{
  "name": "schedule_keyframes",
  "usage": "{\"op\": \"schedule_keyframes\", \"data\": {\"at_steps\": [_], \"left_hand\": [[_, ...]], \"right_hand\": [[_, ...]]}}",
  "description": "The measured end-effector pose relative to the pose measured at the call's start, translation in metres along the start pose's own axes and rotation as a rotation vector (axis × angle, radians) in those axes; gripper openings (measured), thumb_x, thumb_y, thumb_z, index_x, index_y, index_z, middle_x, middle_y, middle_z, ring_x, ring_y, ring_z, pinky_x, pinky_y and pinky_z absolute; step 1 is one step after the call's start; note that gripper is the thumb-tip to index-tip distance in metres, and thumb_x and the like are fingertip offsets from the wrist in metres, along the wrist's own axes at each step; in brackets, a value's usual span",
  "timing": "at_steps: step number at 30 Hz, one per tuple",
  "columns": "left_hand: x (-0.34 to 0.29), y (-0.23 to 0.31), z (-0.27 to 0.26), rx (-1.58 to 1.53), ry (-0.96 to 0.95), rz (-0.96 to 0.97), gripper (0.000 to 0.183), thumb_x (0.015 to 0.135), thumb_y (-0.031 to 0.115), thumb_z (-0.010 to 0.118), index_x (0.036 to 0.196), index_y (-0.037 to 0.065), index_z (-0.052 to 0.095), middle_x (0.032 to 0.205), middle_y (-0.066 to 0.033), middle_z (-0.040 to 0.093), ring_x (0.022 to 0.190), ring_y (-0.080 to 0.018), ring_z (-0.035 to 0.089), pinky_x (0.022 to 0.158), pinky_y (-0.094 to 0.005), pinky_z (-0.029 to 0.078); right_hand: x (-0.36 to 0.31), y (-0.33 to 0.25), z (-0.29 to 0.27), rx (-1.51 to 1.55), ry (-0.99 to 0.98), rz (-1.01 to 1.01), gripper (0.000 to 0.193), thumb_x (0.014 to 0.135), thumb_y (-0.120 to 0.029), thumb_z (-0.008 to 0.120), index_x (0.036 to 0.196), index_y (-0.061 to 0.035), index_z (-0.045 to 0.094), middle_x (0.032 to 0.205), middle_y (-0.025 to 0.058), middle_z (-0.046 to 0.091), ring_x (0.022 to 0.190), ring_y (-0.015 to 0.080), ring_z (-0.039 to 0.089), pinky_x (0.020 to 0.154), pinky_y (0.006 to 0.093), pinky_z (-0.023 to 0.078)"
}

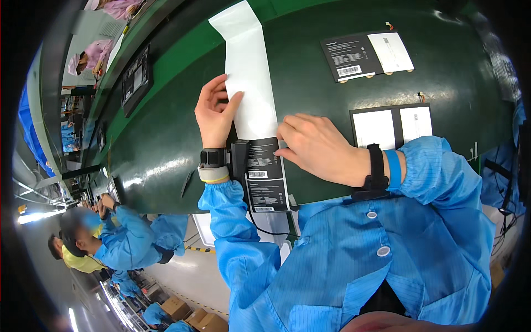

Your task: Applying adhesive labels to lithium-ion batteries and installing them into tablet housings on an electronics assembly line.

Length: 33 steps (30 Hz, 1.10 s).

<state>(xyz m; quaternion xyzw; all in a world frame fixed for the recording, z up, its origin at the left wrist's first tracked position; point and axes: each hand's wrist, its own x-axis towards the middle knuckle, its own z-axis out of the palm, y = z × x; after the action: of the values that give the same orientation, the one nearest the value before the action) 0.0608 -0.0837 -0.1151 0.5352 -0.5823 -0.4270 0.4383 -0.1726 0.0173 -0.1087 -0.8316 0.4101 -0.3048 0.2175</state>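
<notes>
A long strip of labels (251,83) lies away from me across the dark green table. Its far part is bare white, with the far end creased and bent over. Black printed labels (266,182) cover its near part. My left hand (217,113) rests at the strip's left edge, thumb and fingers apart, the thumb tip over the white part. On the opposite edge, my right hand (318,145) is closed, with thumb and forefinger pinched at the right side of the uppermost black label. What lies between those fingertips is mostly hidden.
Two flat black-and-white battery packs (366,53) (373,130) with short wire leads lie on the right. A dark device (137,77) sits at the far left. A black box-shaped object (239,157) with a cable is beside my left wrist. Co-workers (124,235) stand beyond the table's left.
</notes>
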Motion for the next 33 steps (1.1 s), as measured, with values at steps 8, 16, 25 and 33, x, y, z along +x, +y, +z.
{"op": "schedule_keyframes", "data": {"at_steps": [8,16,25,33], "left_hand": [[-0.024,0.031,-0.024,0.713,-0.457,0.423,0.067,0.071,0.012,0.091,0.134,0.015,0.07,0.16,-0.0142,0.049,0.153,-0.0365,0.038,0.121,-0.0473,0.037],[-0.042,0.026,-0.02,0.761,-0.426,0.346,0.075,0.071,0.019,0.093,0.142,0.017,0.067,0.167,-0.0145,0.041,0.157,-0.0391,0.031,0.125,-0.0486,0.032],[-0.039,0.025,-0.021,0.8,-0.391,0.352,0.065,0.078,0.013,0.087,0.14,0.017,0.069,0.166,-0.0127,0.043,0.155,-0.0367,0.035,0.123,-0.0481,0.035],[-0.044,0.032,-0.02,0.839,-0.388,0.388,0.076,0.071,0.019,0.093,0.142,0.014,0.067,0.167,-0.0146,0.041,0.158,-0.0383,0.029,0.125,-0.0503,0.032]], "right_hand": [[0.004,0.0,0.005,0.026,0.063,0.089,0.027,0.082,-0.017,0.084,0.096,-0.0029,0.066,0.089,0.0095,0.064,0.08,0.0298,0.067,0.069,0.0421,0.054],[-0.004,-0.004,0.015,0.015,0.127,0.061,0.022,0.08,-0.015,0.084,0.092,-0.0026,0.07,0.084,0.0089,0.064,0.079,0.0298,0.067,0.069,0.0426,0.054],[-0.004,-0.011,0.026,-0.019,0.183,0.151,0.017,0.081,-0.017,0.082,0.088,-0.0044,0.072,0.085,0.009,0.069,0.082,0.031,0.07,0.074,0.0429,0.055],[-0.006,-0.012,0.026,-0.02,0.213,0.198,0.017,0.082,-0.017,0.082,0.09,-0.004,0.073,0.086,0.0082,0.069,0.079,0.0308,0.07,0.075,0.0428,0.054]]}}
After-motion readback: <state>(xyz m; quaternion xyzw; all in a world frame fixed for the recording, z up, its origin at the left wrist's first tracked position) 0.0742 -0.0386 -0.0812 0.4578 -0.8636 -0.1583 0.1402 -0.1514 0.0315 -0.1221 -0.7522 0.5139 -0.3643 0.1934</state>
